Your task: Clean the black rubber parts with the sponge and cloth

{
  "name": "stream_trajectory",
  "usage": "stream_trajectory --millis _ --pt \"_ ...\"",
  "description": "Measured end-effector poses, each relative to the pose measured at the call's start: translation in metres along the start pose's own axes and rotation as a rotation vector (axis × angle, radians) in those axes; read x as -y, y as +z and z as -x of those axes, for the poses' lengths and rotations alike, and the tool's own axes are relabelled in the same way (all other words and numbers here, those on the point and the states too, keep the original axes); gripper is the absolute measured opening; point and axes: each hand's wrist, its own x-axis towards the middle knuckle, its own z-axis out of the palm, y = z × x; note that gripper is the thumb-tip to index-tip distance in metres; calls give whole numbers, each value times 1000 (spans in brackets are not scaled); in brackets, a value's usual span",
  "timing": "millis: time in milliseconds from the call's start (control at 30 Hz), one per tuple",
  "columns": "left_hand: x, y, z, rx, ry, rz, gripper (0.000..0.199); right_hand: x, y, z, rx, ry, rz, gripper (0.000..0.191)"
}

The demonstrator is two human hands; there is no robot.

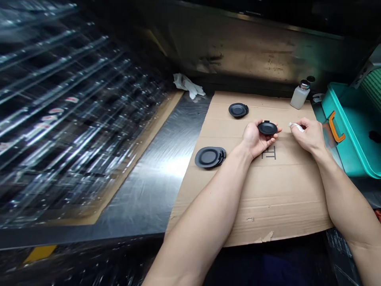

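Note:
My left hand (258, 141) holds a round black plastic lid (267, 128) with a small tab on its far edge, its face turned up and my fingers curled beneath. To the right, apart from the lid, my right hand (309, 135) is closed on a crumpled white cloth (297, 127) that pokes out between thumb and fingers. Several similar black lids lie overlapped in a stack (208, 157) left of my left forearm. Farther back on the cardboard sits another small stack of black lids (238, 110).
A cardboard sheet (285, 186) covers part of the metal bench (145, 190). At the back right stands a white bottle with a metal cap (300, 94). A teal bin (347, 135) with an orange handle is on the right. Clear plastic trays (68, 127) fill the left; crumpled white tissue (189, 85) lies behind.

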Motion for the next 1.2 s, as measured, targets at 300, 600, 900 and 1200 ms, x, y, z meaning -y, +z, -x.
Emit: stream_trajectory --millis 300,600,900,1200 --pt "3 -5 -5 45 132 -27 43 -21 -18 -1 65 53 187 38" --pt "14 -3 -13 50 190 87 34 2 11 10 125 11 161 39" --pt "23 -4 -20 46 180 127 37 55 31 29 216 -28 258 36" --pt "21 -10 -20 19 169 100 35 17 29 15 116 30 112 36"
